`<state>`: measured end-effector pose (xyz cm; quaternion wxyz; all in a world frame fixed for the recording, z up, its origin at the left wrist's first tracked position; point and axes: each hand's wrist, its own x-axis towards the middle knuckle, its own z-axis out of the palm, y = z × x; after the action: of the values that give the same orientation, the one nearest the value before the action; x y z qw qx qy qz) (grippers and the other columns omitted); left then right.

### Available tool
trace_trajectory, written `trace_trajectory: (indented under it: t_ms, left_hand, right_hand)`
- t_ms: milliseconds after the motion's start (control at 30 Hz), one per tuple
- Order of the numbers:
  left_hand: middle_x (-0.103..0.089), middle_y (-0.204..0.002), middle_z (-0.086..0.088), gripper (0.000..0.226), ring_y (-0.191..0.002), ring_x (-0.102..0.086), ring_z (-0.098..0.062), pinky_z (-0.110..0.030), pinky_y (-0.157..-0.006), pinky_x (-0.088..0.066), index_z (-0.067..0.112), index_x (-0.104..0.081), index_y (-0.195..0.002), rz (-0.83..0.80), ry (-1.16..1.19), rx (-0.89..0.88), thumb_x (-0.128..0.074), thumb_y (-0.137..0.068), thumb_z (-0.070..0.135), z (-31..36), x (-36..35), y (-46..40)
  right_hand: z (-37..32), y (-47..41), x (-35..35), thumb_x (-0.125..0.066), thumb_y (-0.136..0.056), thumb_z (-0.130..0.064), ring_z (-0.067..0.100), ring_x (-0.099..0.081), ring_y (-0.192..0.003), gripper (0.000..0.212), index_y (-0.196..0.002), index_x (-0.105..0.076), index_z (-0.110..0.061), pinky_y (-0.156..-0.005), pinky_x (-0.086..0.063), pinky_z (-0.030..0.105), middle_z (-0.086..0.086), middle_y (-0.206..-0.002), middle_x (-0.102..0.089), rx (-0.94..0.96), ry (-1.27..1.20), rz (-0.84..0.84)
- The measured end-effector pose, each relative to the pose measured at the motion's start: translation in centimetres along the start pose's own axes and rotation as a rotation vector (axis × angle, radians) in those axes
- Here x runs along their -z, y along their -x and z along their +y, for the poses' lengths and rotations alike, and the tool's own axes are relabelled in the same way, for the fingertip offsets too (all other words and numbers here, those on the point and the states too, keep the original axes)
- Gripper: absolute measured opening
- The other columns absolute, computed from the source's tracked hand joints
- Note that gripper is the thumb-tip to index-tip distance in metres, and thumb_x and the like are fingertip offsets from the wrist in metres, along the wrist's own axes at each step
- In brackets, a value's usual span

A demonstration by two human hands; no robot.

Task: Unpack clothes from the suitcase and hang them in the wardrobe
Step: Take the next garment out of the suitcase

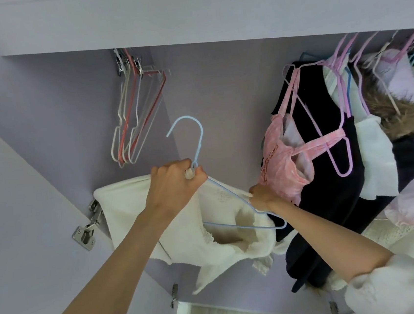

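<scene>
Looking up into a lilac wardrobe (49, 101) w/ its door open at left; a metal hinge (87, 229) is showing on the door edge.

At right, a packed row of clothes is hanging on pastel wire hangers: a black garment (334, 207) is taking up the most room, w/ pale lilac and white pieces crowding behind it and a tuft of brown fur trim (395, 114) poking out among them. A pink strappy top (283, 164) is hanging at the front of that row on a pink hanger.

Centre frame, a white knit garment (135, 215) is being held up in front of the wardrobe's back wall, partly threaded onto a light blue hanger (200, 142). The hanger's hook is pointing up, not touching the rail. The garment is sagging below both hands, its neck opening gaping.

At upper left, a bunch of empty hangers (135, 118), white and red, is hanging close together, apart from the clothes.

The left hand (175, 183) is gripping the hanger's neck, fingers curled tight, a bit of white fabric pinched in w/ it. The right hand (262, 197) is pinching the hanger's sloping shoulder wire and the knit together, fingers curled; a white sleeve (398, 290) is covering that arm from the elbow.
</scene>
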<state>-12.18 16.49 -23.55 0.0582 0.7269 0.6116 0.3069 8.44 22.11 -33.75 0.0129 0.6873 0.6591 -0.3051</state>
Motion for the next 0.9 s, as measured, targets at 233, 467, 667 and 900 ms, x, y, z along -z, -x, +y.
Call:
trace_trajectory:
  t_ms: [233, 467, 667, 900]
  left_hand:
    - [-0.026, -0.046, 0.010, 0.047, -0.051, -0.030, -0.022, -0.032, -0.067, -0.028, 0.024, -0.022, -0.052, 0.012, -0.061, 0.006, -0.054, -0.084, 0.012, 0.7, -0.6, -0.7]
    - [-0.044, -0.058, -0.005, 0.024, -0.058, -0.039, -0.026, -0.036, -0.076, -0.031, 0.010, -0.038, -0.068, 0.028, -0.127, 0.018, -0.051, -0.087, 0.014, 1.1, -2.0, -1.1]
    - [-0.057, -0.057, -0.013, 0.024, -0.057, -0.051, -0.031, -0.038, -0.073, -0.034, 0.005, -0.054, -0.067, 0.088, -0.110, -0.035, -0.045, -0.083, 0.020, 1.2, -4.1, -0.7]
    - [-0.032, -0.048, 0.005, 0.024, -0.055, -0.036, -0.027, -0.037, -0.068, -0.038, 0.008, -0.040, -0.066, 0.026, 0.037, -0.006, -0.049, -0.086, 0.015, 2.0, -4.6, -0.7]
  right_hand:
    - [5.2, 1.5, 0.8, -0.045, -0.089, -0.003, 0.024, -0.051, -0.084, 0.010, -0.080, -0.042, 0.000, -0.054, -0.039, 0.023, 0.009, -0.084, -0.049, -0.321, -0.316, 0.167]
    - [7.0, 3.3, 0.8, -0.048, -0.090, 0.002, 0.022, -0.055, -0.074, 0.012, -0.101, -0.051, -0.005, -0.078, -0.054, 0.034, 0.013, -0.083, -0.054, -0.491, -0.930, 0.144]
    - [5.5, 4.4, 1.9, -0.052, -0.086, -0.003, 0.031, -0.062, -0.093, 0.027, -0.112, -0.059, 0.001, -0.059, -0.055, 0.032, 0.018, -0.103, -0.061, -0.347, -0.825, 0.299]
    - [4.6, 6.0, 3.8, -0.045, -0.086, -0.006, 0.025, -0.058, -0.082, 0.027, -0.110, -0.057, -0.004, -0.067, -0.056, 0.035, 0.012, -0.096, -0.057, -0.348, -0.701, 0.329]
